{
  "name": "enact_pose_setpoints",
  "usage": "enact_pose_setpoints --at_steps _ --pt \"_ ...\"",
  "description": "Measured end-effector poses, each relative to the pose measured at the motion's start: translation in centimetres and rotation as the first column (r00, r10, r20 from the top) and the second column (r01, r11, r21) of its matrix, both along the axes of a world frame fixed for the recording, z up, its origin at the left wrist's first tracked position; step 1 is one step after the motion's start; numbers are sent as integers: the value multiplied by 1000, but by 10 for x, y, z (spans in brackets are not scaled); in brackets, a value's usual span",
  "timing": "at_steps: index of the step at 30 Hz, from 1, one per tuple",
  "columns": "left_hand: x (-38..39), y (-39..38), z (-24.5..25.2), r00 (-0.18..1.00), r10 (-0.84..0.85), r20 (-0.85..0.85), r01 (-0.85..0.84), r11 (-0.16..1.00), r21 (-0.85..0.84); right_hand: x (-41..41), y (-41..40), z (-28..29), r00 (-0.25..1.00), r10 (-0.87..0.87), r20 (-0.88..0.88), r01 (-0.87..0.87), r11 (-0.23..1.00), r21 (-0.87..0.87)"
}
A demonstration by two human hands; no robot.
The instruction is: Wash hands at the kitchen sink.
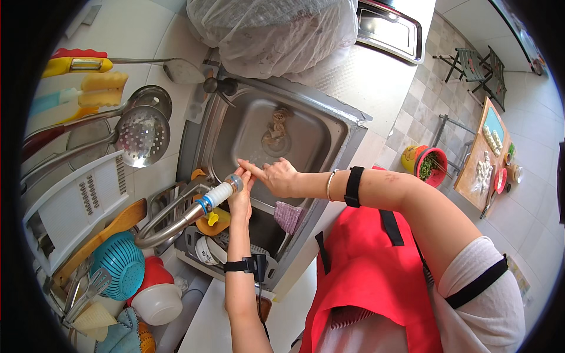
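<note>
Beneath the spout of a metal tap (218,194) with a white flexible nozzle, my two hands touch at the fingers. My left hand (242,196) is raised with its fingers extended, partly hidden by the nozzle. My right hand (279,177) lies across its fingertips, with some fingers bent and no object visible in it. Below them is a stainless steel sink basin (240,128), with a crumpled beige item (278,123) by its drain. A purple cloth (288,217) hangs over the divider beside a second basin holding a white bowl (205,250). Whether water runs cannot be told.
Skimmers (142,136), a wooden spatula (106,236) and a turquoise colander (118,264) hang along the tiled wall. A plastic-covered bulky item (273,39) and a metal tray (390,31) stand on the counter. Behind me, a wooden board (470,185) bears dough pieces beside a red bowl (431,165) of chopped greens.
</note>
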State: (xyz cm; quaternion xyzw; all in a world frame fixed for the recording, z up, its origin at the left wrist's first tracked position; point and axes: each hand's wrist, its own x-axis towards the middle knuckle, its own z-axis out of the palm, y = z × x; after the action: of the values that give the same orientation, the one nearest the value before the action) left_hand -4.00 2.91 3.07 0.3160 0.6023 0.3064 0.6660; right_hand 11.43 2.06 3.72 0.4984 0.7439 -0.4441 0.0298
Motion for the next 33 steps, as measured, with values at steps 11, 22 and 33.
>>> enact_pose_setpoints --at_steps 11,22,33 --pt "-8 4 -7 996 27 82 -23 999 -46 -8 -3 -6 993 38 116 -49 994 99" --pt "-6 9 -6 983 -136 -125 138 990 5 -18 -10 -10 941 137 311 -199 964 178" --pt "-5 10 6 982 -130 136 135 990 -27 -12 -5 -5 983 18 182 -52 981 186"
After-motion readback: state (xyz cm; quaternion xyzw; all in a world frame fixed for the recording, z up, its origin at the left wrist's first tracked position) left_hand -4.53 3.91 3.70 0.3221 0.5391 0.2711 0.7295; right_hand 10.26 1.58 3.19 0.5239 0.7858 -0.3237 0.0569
